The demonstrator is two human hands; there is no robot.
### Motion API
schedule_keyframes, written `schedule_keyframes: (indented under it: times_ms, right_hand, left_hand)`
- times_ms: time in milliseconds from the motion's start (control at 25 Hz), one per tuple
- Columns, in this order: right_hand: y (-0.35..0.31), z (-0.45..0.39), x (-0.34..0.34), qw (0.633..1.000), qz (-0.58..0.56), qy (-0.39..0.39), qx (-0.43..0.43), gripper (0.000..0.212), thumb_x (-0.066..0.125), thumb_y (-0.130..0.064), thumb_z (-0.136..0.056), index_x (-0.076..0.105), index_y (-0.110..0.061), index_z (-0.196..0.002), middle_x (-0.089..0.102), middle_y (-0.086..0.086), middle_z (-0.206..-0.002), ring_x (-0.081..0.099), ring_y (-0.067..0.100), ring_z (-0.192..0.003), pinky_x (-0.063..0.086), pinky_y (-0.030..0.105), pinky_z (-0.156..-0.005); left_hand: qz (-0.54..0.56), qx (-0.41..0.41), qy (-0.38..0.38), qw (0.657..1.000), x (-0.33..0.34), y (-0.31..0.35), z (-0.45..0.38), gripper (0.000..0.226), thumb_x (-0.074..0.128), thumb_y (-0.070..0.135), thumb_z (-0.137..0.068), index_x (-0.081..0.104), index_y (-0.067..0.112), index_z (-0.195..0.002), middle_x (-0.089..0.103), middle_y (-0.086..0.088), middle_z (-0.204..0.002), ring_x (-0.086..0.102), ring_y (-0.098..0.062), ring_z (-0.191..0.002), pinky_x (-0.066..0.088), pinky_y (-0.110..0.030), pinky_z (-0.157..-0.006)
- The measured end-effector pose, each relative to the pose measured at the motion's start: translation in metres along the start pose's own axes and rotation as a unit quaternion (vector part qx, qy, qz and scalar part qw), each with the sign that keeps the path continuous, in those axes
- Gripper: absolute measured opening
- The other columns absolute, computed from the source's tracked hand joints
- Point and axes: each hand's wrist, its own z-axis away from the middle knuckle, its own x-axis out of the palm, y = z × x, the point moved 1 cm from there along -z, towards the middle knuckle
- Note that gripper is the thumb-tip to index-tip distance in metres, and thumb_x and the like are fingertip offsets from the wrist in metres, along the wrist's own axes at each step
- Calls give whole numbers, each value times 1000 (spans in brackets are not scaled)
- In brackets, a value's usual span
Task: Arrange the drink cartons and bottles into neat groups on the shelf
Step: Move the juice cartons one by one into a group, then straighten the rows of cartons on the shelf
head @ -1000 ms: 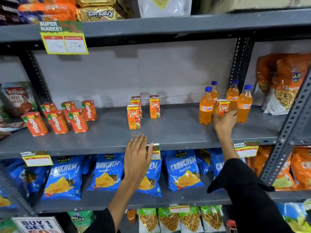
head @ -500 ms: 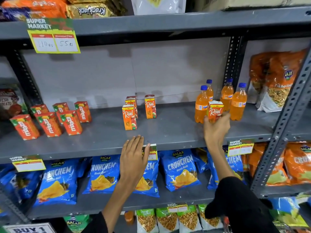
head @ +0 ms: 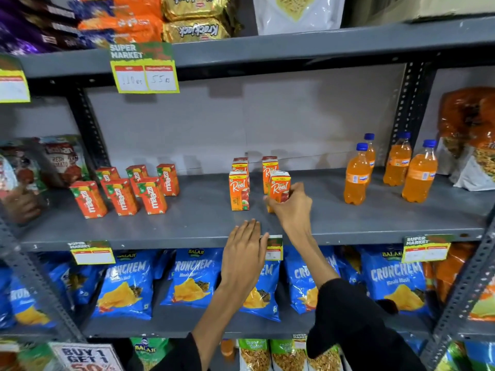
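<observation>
The right hand (head: 293,207) grips a Real carton (head: 280,186) from its right side, fingers wrapped round the lower half, thumb at the front. The carton stands upright, its base at or just above the shelf (head: 203,223); the hand hides the bottom edge, so contact cannot be told. Just left of the grip stands another Real carton (head: 239,190), apart from the held one. Behind the grip stand two more Real cartons (head: 269,167), one of them just behind the held carton.

The left hand (head: 245,255) lies flat, fingers together and straight, palm pressed on the shelf's front lip, below and left of the grip; it holds nothing. It partly covers a price tag (head: 274,249).

Well to the left of the grip stand six Maaza cartons (head: 122,196) in two rows. Well to the right stand four orange bottles (head: 356,178) with blue caps, upright and loosely spaced. Blue Crunchem bags (head: 128,287) fill the shelf below.
</observation>
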Motion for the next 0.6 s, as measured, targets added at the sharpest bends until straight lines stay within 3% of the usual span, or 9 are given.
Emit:
schedule_keyframes:
  times_ms: [360,480,600]
  right_hand:
    - [6,-26,27,998,57,-30,15,66,88,-35,-68,43,-10,-109,67,14,-110,68,30,-99,58,40,-79]
    - [5,-18,23,999,38,-30,19,79,89,-38,-65,40,-7,-118,56,17,-123,60,32,-111,55,44,-88]
    - [-2,8,16,996,74,21,-47,79,84,-49,-67,42,-11,-121,52,12,-124,53,29,-114,51,46,-90]
  left_hand:
    - [4,3,4,1000,4,-1,-1,52,32,39,-105,66,7,-127,69,-9,-129,63,-23,-123,46,-40,-110]
    - [19,3,4,1000,3,-1,-1,51,35,41,-105,65,7,-130,68,-9,-132,61,-22,-126,42,-39,-112]
    - [96,-9,-1,995,-5,-11,4,56,32,47,-106,57,9,-138,60,-8,-143,51,-20,-136,32,-36,-120]
